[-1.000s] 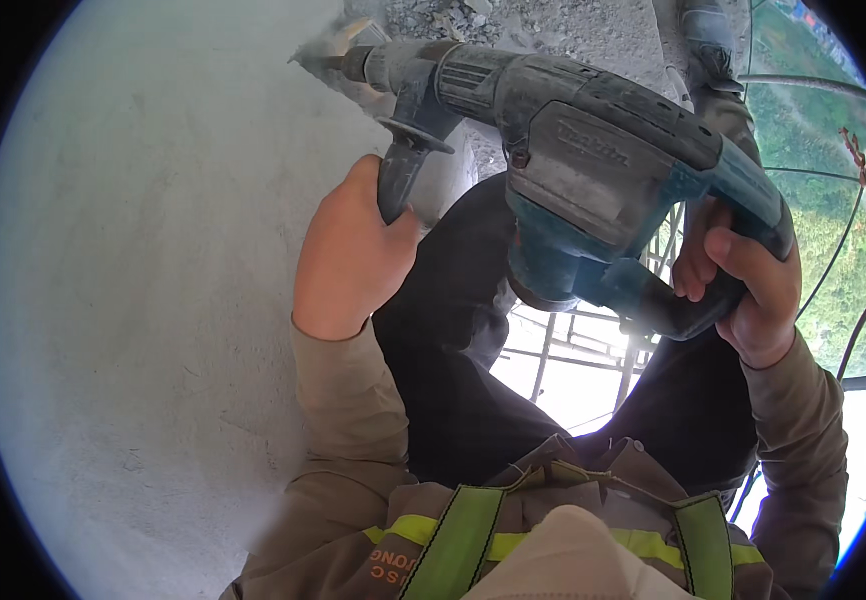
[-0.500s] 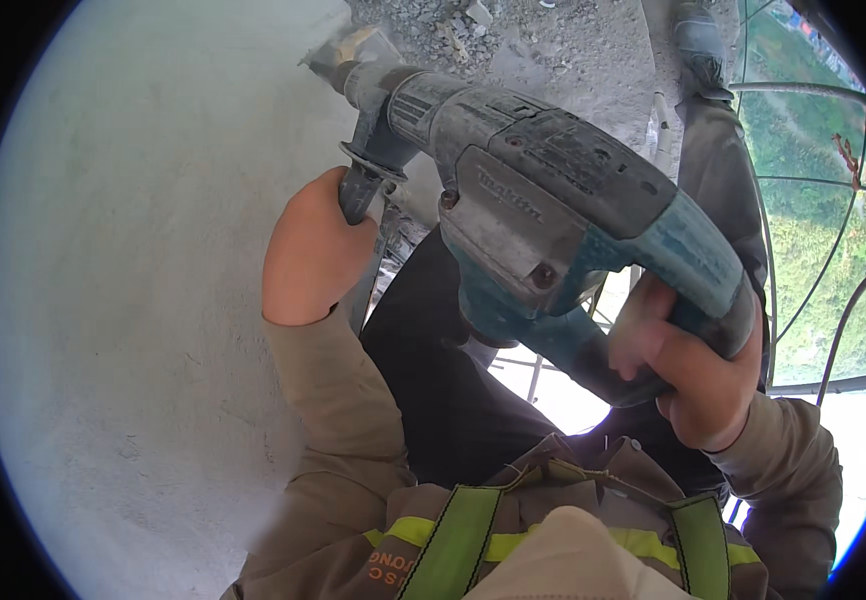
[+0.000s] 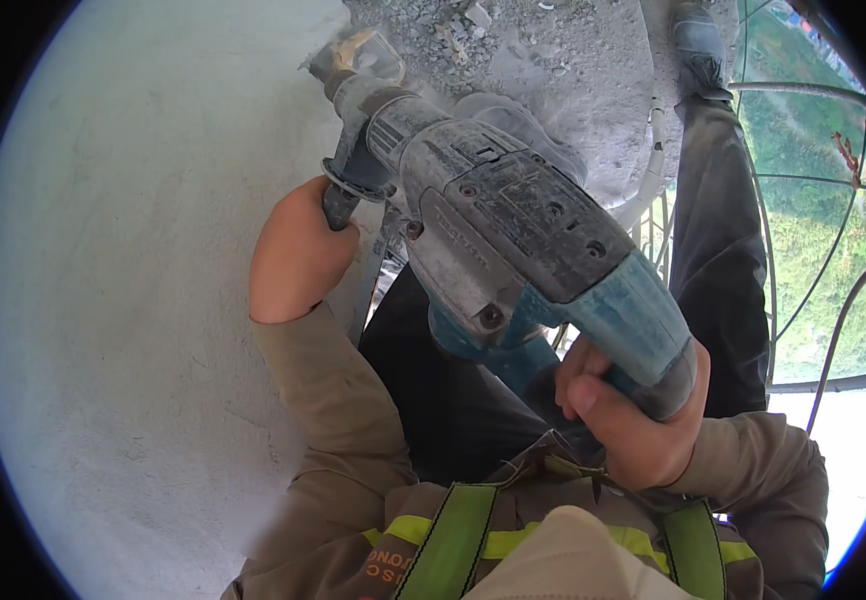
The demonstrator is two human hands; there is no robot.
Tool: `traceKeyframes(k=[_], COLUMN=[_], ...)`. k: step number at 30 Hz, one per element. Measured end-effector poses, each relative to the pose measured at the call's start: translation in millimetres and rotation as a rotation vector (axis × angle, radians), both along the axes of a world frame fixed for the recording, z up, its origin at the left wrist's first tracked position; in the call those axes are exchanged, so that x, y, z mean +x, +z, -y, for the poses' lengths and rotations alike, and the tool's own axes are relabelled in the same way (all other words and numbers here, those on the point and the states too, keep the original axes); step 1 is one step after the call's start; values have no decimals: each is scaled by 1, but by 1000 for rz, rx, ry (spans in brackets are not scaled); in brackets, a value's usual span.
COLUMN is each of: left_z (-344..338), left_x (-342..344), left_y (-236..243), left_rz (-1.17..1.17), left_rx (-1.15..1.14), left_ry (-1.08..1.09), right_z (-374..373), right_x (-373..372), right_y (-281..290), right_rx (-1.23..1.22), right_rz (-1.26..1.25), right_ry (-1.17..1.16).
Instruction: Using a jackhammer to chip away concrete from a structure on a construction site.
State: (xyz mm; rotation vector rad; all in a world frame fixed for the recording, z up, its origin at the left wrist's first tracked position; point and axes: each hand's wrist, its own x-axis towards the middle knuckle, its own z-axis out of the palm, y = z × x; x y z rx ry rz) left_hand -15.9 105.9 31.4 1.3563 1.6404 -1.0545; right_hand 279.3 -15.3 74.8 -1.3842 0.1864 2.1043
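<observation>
A large dusty demolition hammer [image 3: 513, 220], grey and teal, lies slantwise across the view with its front end at the upper left. My left hand [image 3: 303, 250] is closed round its side handle, close beside the pale concrete wall. The fingers of my right hand [image 3: 638, 415] wrap the rear grip at the tool's back end. By the wall's edge, the front of the hammer meets a patch of broken material, and a clear plastic-looking piece [image 3: 378, 58] shows beside it. The bit's tip cannot be made out.
The smooth concrete wall [image 3: 153, 280] fills the left side. Rubble [image 3: 453, 40] lies on the dusty concrete ledge [image 3: 593, 60] at the top. My leg [image 3: 718, 200] and shoe reach up the right, next to curved metal bars [image 3: 798, 88] with greenery far below.
The hammer's rear end has swung left and down with my right hand, steepening its slant. My left hand has shifted slightly left on the side handle.
</observation>
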Motion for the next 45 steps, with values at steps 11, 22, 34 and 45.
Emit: traceKeyframes(k=[11,22,34,45], left_z=[5,51,69,105], left_x=[40,114,69,29], left_y=[-16,10,-33,-94], left_rz=[41,605,289,384], left_rx=[93,-70,83,226], left_ry=[-44,166,726,876], right_z=[-13,79,-36,-60], right_x=[35,163,110,78], right_y=[-50,-18,-87,-99], right_rx=[-128,48,262,972], right_rz=[-13,-49,90,226], right_ry=[-26,-60,327,614])
